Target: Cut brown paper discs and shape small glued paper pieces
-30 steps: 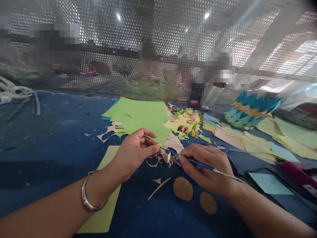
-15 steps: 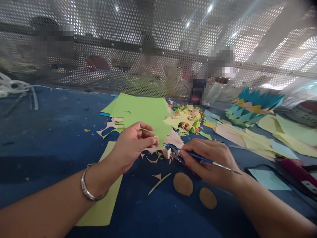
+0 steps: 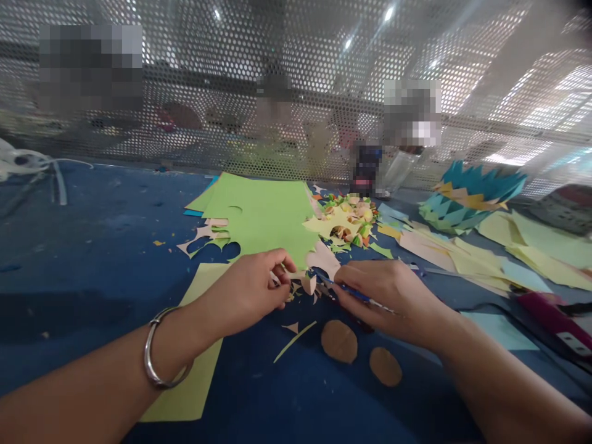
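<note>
My right hand (image 3: 386, 293) grips a thin blue paintbrush (image 3: 358, 296) turned around, its plain handle end toward the scraps and its silver part back over the hand. Opposite it, my left hand (image 3: 259, 280) has its fingers curled down at the near edge of the paper scraps; what they pinch, if anything, is hidden. Pale pink scraps (image 3: 326, 260) and a curled piece (image 3: 308, 284) lie between both hands. Behind them is a stack of green paper sheets (image 3: 263, 216) with cut-out edges. Two brown ovals (image 3: 339, 341) lie nearer me. Dark scissor-like handles are partly hidden under my right hand.
A pile of small folded paper pieces (image 3: 356, 216) stands behind my right hand. Farther right are a teal paper bowl (image 3: 472, 197), loose paper strips (image 3: 472, 253) and a magenta tool (image 3: 550, 320) with a cord. A yellow-green sheet (image 3: 185, 382) lies under my left forearm. Perforated metal (image 3: 222, 123) borders the back.
My left hand has moved down, from a pinch on a tiny pale piece above the green paper to the scraps. My right hand has shifted slightly left, the paintbrush tilting more steeply.
</note>
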`<state>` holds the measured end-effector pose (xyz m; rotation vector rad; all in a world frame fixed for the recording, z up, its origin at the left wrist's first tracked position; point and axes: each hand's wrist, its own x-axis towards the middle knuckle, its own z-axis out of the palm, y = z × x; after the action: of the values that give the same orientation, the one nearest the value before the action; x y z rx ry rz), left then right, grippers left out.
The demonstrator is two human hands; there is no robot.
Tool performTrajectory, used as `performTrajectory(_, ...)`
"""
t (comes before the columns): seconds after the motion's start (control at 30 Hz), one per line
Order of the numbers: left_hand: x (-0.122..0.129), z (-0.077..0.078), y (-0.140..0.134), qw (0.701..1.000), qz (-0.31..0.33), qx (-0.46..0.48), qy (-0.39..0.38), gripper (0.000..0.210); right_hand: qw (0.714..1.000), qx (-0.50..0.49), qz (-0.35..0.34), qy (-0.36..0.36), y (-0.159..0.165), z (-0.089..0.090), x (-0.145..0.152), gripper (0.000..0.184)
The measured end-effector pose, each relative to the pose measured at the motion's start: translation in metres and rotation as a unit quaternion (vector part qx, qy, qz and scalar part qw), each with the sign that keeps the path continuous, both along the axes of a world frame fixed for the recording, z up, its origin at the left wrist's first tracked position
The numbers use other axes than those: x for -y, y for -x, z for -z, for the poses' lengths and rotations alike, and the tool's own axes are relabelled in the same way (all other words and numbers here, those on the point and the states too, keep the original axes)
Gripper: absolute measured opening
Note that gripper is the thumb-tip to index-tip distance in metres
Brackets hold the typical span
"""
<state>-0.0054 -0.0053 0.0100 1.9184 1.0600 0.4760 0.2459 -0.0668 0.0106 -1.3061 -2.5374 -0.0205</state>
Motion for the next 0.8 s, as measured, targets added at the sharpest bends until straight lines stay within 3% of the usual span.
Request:
performTrajectory(0.17,-0.002,0.002,-0.01,0.99,0.01,-0.039,-0.135,0.02,0.998,0.06,0.008,0.006,0.002,-0.001,0.001,0.022)
performTrajectory(0.27,-0.003,0.01,-0.021,0.984,0.025,-0.035,-0.175,0.023,0.997,0.079,0.004,-0.007,0.005,-0.001,0.002,0.02)
performTrajectory(0.4,-0.001,0.014,-0.026,0.981,0.053,-0.045,-0.181,0.018,0.995,0.101,0.006,-0.016,0.008,-0.001,0.004,0.022)
performTrajectory(0.6,0.0,0.007,-0.02,0.98,0.036,-0.042,-0.19,0.018,0.994,0.111,0.01,-0.014,0.008,-0.003,0.004,0.024)
performTrajectory(0.8,0.0,0.009,-0.023,0.976,0.081,-0.066,-0.193,0.016,1.0,0.016,0.021,-0.003,0.0,-0.004,0.001,0.025)
